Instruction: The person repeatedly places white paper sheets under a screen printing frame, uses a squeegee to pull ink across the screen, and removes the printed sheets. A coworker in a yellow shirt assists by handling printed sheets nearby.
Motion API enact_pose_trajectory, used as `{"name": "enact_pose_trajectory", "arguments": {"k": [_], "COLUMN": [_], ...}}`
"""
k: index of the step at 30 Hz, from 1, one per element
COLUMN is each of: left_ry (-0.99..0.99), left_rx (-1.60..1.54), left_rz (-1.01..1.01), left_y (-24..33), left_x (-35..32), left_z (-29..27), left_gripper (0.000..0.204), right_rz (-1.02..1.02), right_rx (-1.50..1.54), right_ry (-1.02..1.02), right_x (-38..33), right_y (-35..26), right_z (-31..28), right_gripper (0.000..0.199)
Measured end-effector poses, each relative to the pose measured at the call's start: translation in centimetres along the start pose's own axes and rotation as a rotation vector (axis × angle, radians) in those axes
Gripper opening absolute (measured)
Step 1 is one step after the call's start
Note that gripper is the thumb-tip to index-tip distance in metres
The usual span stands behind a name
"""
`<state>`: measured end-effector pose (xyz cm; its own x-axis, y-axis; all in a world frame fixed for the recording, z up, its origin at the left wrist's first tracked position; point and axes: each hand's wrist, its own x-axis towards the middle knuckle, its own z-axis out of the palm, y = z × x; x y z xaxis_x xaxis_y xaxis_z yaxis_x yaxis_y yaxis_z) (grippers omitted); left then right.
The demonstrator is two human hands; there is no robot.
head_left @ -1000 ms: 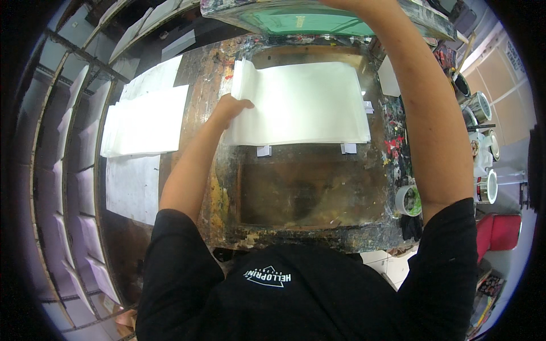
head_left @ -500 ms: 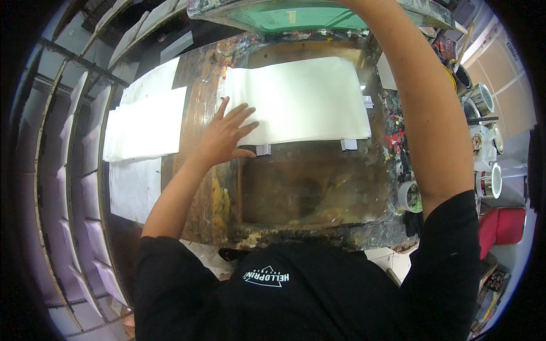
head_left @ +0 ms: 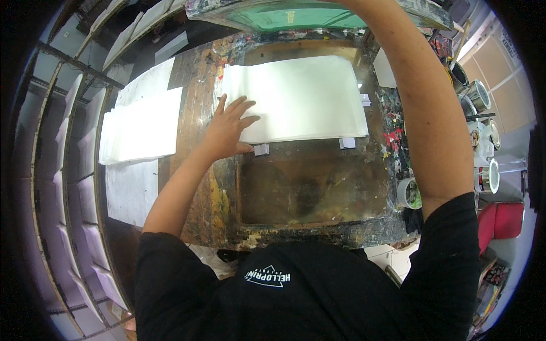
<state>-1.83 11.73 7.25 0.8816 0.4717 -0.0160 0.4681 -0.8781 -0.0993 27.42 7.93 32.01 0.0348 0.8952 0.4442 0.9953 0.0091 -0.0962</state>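
- Far left: drying rack (head_left: 54, 170), tiers of thin shelves curving with the lens, pale sheets lying flat on several
- Stack of white sheets (head_left: 139, 131) on the side surface left of the bench, edges square, matte, well apart from the working sheet
- Left hand (head_left: 227, 128) flat, fingers spread wide, palm down on the left edge of the white sheet (head_left: 301, 96); it grips nothing and only presses
- The white sheet lies flat on the printing bench (head_left: 210, 199), its near edge butted against two small pale register tabs (head_left: 261, 149), a third tab at its right edge
- Step in hand, as judged: seating the sheet against the tabs while the screen is lifted clear
- Next move likely calls for the sheet held dead still against all tabs, the hand drawn off sideways without dragging it, and the frame lowered squarely
- Bench top: worn, crusted with dried ink in brown, yellow and red; recessed glossy panel in the middle
- Screen frame (head_left: 296, 14) raised at the far edge, green mesh, ink-caked border
- Right hand: arm reaches up to the frame, hand cut off by the top edge; cannot tell its grip
- Right: roll of tape (head_left: 408, 193), ink tins (head_left: 480, 96), red object lower down
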Motion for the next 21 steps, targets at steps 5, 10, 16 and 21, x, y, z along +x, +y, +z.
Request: {"name": "enact_pose_trajectory", "arguments": {"k": [5, 10, 16, 21], "left_ry": [0.153, 0.120, 0.035, 0.100], "left_rx": [-0.331, -0.380, -0.275, -0.252], "left_rz": [-0.288, -0.139, -0.180, -0.316], "left_y": [-1.2, -2.7, -4.4, -4.1], "left_x": [0.4, 8.6, 23.1, 23.3], "left_z": [-3.7, -3.2, 5.7, 8.3], "left_gripper": [0.069, 0.055, 0.067, 0.066], "right_rz": [-0.020, -0.003, 0.017, -0.072], "right_rx": [0.024, -0.005, -0.092, 0.013], "right_ry": [-0.002, 0.110, 0.071, 0.114], "right_x": [-0.5, -0.3, 0.4, 0.8], "right_y": [0.0, 0.5, 0.6, 0.9], "right_z": [-0.4, 0.3, 0.3, 1.7], "right_gripper": [0.086, 0.086, 0.086, 0.081]}}
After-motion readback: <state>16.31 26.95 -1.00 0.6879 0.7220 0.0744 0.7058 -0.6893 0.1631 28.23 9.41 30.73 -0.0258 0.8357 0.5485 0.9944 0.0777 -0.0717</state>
